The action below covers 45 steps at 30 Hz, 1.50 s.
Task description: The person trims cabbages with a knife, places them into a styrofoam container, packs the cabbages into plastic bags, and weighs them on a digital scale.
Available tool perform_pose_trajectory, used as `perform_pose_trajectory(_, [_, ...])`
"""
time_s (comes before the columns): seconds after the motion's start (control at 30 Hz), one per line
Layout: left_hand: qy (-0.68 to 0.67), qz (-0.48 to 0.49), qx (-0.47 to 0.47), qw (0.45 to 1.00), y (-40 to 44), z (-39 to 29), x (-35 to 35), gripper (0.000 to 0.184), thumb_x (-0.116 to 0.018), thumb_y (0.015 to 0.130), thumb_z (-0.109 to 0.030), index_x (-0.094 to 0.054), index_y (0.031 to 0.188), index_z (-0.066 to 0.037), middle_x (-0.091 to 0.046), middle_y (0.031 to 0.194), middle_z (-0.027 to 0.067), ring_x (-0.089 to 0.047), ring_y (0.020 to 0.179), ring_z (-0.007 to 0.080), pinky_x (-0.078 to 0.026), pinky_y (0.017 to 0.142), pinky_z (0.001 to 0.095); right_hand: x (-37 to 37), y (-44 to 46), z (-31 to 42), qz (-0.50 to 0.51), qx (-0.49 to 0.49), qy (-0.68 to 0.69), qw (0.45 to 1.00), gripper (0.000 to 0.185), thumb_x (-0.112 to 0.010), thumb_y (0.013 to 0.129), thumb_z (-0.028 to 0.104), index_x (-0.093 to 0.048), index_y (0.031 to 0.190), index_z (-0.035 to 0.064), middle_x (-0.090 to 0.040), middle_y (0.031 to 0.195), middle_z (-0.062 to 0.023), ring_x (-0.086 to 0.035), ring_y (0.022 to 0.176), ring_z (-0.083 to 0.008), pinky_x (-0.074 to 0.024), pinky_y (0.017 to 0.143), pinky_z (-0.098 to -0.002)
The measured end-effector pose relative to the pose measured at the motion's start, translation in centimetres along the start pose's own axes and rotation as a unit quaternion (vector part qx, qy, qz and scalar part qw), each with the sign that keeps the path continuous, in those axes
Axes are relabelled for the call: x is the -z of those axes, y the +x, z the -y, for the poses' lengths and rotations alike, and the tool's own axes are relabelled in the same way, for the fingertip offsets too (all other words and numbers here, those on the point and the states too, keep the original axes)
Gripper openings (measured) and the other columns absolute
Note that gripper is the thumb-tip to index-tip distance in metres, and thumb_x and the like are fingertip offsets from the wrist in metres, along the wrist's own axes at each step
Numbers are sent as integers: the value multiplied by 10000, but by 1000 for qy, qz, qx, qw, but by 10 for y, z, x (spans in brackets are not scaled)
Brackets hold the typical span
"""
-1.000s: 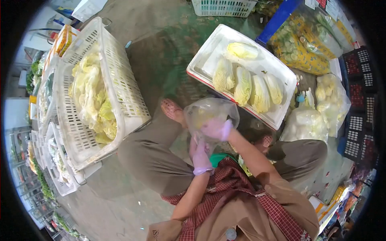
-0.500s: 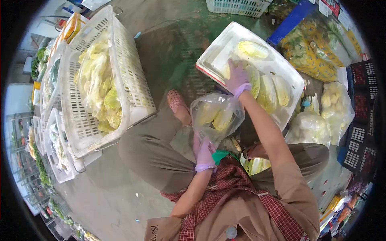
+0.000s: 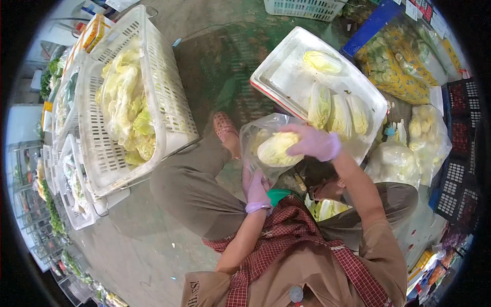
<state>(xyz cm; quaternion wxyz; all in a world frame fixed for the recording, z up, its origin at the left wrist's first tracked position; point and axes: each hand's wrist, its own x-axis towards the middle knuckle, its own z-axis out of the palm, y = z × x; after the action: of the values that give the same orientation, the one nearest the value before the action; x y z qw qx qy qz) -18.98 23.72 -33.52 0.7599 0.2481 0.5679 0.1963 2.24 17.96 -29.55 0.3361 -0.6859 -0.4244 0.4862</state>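
My right hand (image 3: 313, 142), in a thin purple glove, grips a napa cabbage (image 3: 277, 150) by one end. The cabbage lies over the mouth of a clear plastic bag (image 3: 249, 134), where part of another cabbage shows through. With fingers closed, my left hand (image 3: 257, 185), also gloved, holds the lower side of that bag. To the upper right is a white foam box (image 3: 279, 64) with a red stripe on its rim. Inside it, one napa cabbage (image 3: 323, 62) lies apart near the far end, and three others (image 3: 338, 116) rest side by side.
At left stands a white slatted crate (image 3: 171, 97) of loose cabbage leaves (image 3: 123, 97). Filled clear bags (image 3: 394, 163) sit right of the foam box, near black crates (image 3: 455, 176). More leaves (image 3: 327, 210) lie on the floor between my legs.
My right hand has taken a cabbage out of the foam box and brought it down and left to the bag. My left hand has stayed on the bag.
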Motion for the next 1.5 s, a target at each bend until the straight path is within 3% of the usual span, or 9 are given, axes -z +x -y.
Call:
perform_pose_trajectory(0.1, [22,-9,18,1000,-1,-1,1,632,-520,829,-67,-304,1410,-192,-377,614,-35,-354,455,68,-458,482,253,-61,28,-46,-1,-83,34,996,662,-695,674,157,-452,1271,4,-534,1204,-161,-504,1119,-225,-379,972,-291])
perform_pose_trajectory(0.3, [-17,7,30,999,10,6,6,573,-499,842,-48,-355,1373,-209,-374,601,-26,-333,409,79,-477,484,277,-148,57,-135,-79,151,134,976,748,-713,671,264,-393,1269,-51,-497,1222,-214,-475,1157,-287,-371,975,-334])
perform_pose_trajectory(0.37, [-41,5,33,999,13,11,8,549,-502,842,-50,-378,1356,-201,-383,601,-21,-338,407,84,-478,487,283,-135,43,-102,35,-7,-92,995,764,-728,639,334,-425,1231,-41,-508,1160,-235,-489,1102,-356,-383,950,-376])
perform_pose_trajectory(0.5, [-16,9,18,1000,7,12,2,460,-485,860,-46,-453,1313,-117,-399,586,-32,-374,445,72,-450,506,242,-157,47,-161,-57,109,-174,977,649,-726,615,362,-496,1118,24,-539,1025,-251,-522,987,-380,-418,835,-429])
perform_pose_trajectory(0.6, [44,77,49,995,-4,4,1,340,-515,852,-58,-516,1192,-54,-418,617,-27,-372,447,74,-462,525,266,-166,61,-163,21,52,-200,978,757,-758,594,376,-429,1178,24,-587,968,-235,-575,916,-419,-472,792,-448])
perform_pose_trajectory(0.97, [81,138,-25,987,2,18,9,285,-534,854,-72,-533,1138,-61,-550,878,12,-563,643,92,-432,556,201,-195,90,-135,-36,-239,-97,965,535,-599,756,374,-457,1163,57,-617,1000,-231,-587,973,-377,-468,824,-436])
perform_pose_trajectory(1.13, [70,112,33,991,-3,13,11,301,-555,858,-108,-536,1151,-42,-547,881,6,-566,689,104,-455,637,215,-198,94,-149,-34,-237,-114,964,552,-596,761,381,-440,1186,66,-596,1034,-228,-571,998,-372,-456,841,-432])
perform_pose_trajectory(1.2, [81,149,-51,984,6,25,17,289,-556,867,-115,-545,1139,-17,-560,890,15,-571,724,107,-462,687,224,-200,96,-156,-28,-235,-128,963,559,-595,762,383,-433,1195,69,-588,1047,-227,-564,1007,-369,-452,847,-430])
perform_pose_trajectory(1.5, [55,169,-55,983,-10,1,7,266,-531,878,-86,-548,1120,23,-596,928,38,-567,737,97,-461,695,219,-199,101,-166,-27,-235,-152,960,592,-590,770,395,-402,1238,85,-551,1107,-221,-535,1051,-359,-431,877,-423])
